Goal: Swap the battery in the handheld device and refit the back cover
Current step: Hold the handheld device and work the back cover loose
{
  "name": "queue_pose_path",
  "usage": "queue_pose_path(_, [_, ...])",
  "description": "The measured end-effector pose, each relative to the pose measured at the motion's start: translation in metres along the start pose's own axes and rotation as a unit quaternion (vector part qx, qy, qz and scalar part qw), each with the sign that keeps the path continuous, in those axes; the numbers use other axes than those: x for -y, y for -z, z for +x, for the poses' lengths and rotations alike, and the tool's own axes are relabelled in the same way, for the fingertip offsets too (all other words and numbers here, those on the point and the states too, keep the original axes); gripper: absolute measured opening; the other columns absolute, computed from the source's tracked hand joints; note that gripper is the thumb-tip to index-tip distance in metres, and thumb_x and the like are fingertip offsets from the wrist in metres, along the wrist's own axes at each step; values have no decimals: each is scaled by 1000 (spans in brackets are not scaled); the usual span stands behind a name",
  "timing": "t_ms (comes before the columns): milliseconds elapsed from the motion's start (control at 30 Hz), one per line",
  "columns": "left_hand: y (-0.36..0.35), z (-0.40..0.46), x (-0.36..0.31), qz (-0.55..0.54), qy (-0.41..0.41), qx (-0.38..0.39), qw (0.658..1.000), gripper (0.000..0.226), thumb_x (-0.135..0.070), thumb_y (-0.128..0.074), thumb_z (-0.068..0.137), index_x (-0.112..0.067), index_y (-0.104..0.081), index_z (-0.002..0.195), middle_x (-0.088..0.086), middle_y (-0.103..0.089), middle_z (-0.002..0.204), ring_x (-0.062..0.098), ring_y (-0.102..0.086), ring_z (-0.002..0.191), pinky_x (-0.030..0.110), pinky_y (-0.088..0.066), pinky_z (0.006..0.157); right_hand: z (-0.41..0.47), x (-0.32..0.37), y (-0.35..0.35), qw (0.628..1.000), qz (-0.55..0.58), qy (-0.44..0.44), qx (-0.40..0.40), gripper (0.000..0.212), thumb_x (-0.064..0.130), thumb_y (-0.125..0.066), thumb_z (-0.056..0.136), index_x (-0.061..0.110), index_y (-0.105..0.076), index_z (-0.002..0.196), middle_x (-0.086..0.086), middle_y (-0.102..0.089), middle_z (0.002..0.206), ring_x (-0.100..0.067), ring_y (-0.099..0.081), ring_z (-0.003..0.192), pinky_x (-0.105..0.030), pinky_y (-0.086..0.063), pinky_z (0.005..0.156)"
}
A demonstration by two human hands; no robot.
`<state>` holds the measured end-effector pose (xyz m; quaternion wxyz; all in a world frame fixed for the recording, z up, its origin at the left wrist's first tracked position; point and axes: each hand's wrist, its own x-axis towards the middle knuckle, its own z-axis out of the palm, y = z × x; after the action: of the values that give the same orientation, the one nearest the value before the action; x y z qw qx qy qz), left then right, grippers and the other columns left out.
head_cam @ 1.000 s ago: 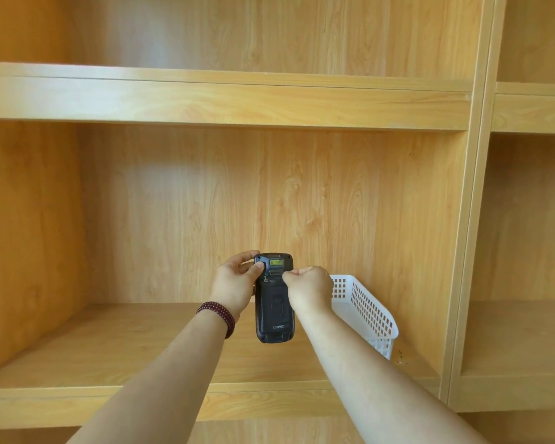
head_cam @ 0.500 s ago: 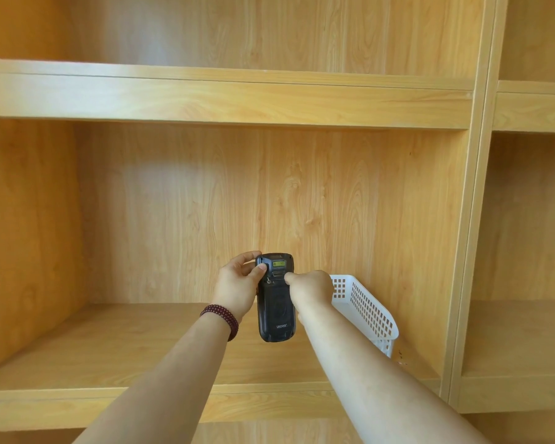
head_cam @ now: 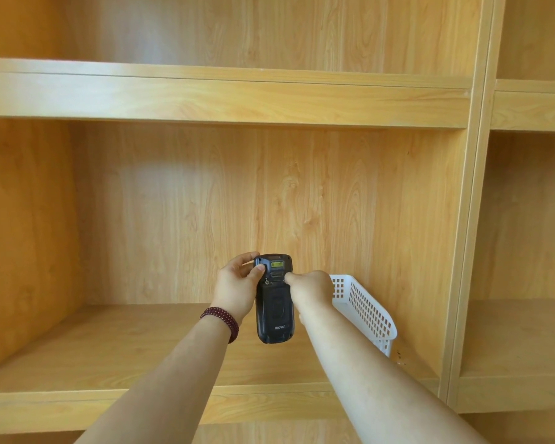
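A black handheld device hangs upright in front of the shelf, back side toward me, its dark back cover on it and a small yellow label near the top. My left hand grips its upper left corner, thumb pressed on the back. My right hand holds the right edge, a fingertip touching the small latch area just above the cover. No loose battery is in view.
A white perforated plastic basket stands on the wooden shelf board at the right, behind my right forearm. A vertical divider closes the bay on the right. Another shelf runs overhead.
The device and both hands have barely shifted. My right fingertip has slid a little along the latch area near the top of the cover.
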<state>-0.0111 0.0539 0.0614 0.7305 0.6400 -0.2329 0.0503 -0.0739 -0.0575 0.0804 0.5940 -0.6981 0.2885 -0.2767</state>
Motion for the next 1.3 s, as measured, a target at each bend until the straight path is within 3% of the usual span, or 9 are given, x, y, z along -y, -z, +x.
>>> queue_pose_path(133, [-1, 0, 2, 9, 1, 2, 1000, 22, -16, -62, 93, -24, -61, 114, 7, -72, 110, 21, -70, 97, 46, -58, 87, 2, 0, -2, 1000, 8, -13, -8, 31, 20, -70, 86, 8, -49, 67, -18, -69, 97, -32, -65, 82, -34, -50, 64])
queue_pose_path(233, [-2, 0, 3, 10, -2, 2, 1000, 21, -16, -62, 93, -24, -61, 113, 6, -72, 109, 21, -71, 96, 45, -58, 86, 1, 1, -4, 1000, 5, -7, -20, 24, 23, -70, 86, 3, -58, 78, -17, -69, 93, -32, -67, 78, -34, -55, 64])
queue_pose_path(400, [-2, 3, 2, 11, -7, 6, 1000, 20, -16, -62, 93, -27, -62, 110, 5, -74, 106, 19, -72, 93, 43, -59, 84, 0, -4, -8, 997, -12, 69, -35, 19, 18, -67, 87, 7, -62, 72, -9, -66, 79, -13, -54, 53, -21, -36, 45])
queue_pose_path(567, [5, 7, -1, 7, -5, -1, 1000, 23, -17, -62, 94, -21, -61, 116, 6, -73, 108, 19, -71, 94, 43, -59, 85, -3, -10, -8, 973, -94, 210, -34, 17, 12, -61, 90, 3, -65, 76, -1, -57, 103, 0, -47, 63, -11, -31, 49])
queue_pose_path(833, [16, 13, 0, -9, 11, -1, 1000, 22, -15, -61, 95, -20, -62, 116, 3, -74, 103, 18, -71, 90, 32, -59, 70, 1, -25, 4, 909, -168, 382, 14, 11, 5, -61, 90, 6, -72, 85, 3, -57, 102, -8, -53, 88, -1, -37, 70])
queue_pose_path(933, [17, 14, 0, -17, 13, 3, 1000, 21, -15, -60, 95, -20, -62, 116, 4, -74, 105, 20, -71, 95, 35, -59, 73, 4, -30, 8, 949, -74, 306, 20, 7, 15, -67, 88, 16, -69, 94, 6, -62, 106, -8, -60, 96, -5, -42, 75])
queue_pose_path(1000, [17, 14, -1, -24, 12, 8, 1000, 18, -15, -60, 95, -22, -63, 111, 4, -75, 104, 20, -71, 95, 35, -59, 73, 4, -35, 9, 978, 3, 191, 78, 24, 25, -71, 85, 21, -62, 107, 6, -64, 111, -12, -63, 100, -25, -54, 85])
queue_pose_path(1100, [16, 15, -4, -27, 10, 16, 999, 21, -15, -60, 95, -20, -64, 115, 4, -75, 103, 20, -71, 94, 33, -59, 71, -1, -43, 9, 975, 76, 112, 175, 37, 22, -72, 85, 16, -59, 120, 3, -71, 110, -17, -69, 99, -49, -56, 90])
queue_pose_path(1300, [18, 15, -8, -26, 46, 64, 997, 23, -11, -61, 93, -23, -64, 113, 3, -76, 93, 15, -72, 77, 29, -59, 60, 2, -49, 9, 974, 102, 101, 173, 42, 15, -70, 87, 13, -58, 128, -2, -71, 114, -21, -69, 102, -52, -54, 93])
